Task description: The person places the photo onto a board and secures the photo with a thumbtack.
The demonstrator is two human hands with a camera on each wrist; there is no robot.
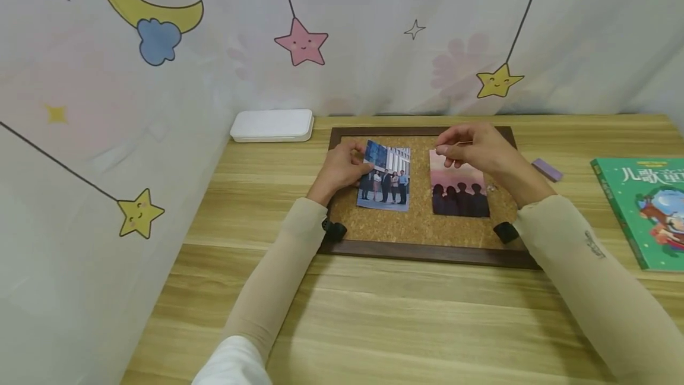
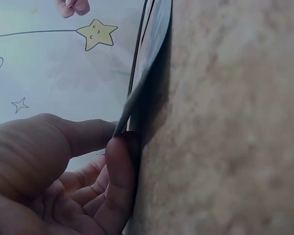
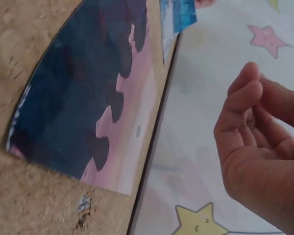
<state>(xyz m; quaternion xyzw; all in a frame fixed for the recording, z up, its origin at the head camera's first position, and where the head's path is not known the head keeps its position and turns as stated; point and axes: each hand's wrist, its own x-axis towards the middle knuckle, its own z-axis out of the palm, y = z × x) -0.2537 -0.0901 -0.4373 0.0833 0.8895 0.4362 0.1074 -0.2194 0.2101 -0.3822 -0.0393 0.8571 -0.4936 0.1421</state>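
Observation:
My left hand (image 1: 339, 169) pinches the left edge of a photo (image 1: 383, 193) of people in suits before tall buildings. In the left wrist view, the thumb and a finger (image 2: 120, 176) grip that edge, and the print curves up off the cork. My right hand (image 1: 483, 148) is over the top of a second photo (image 1: 458, 201), showing dark silhouettes against a pink sky. Its thumb and fingertips come together in the right wrist view; I cannot tell whether something tiny is between them. A small grey spot (image 3: 138, 131) shows on the pink part.
Both photos are on a cork board (image 1: 385, 230) with a dark wooden frame (image 1: 422, 252). Small clear pins (image 1: 490, 188) sit right of the silhouette photo. A white case (image 1: 272, 125) is at back left. Rightward are a purple block (image 1: 547, 170) and a green book (image 1: 641, 212).

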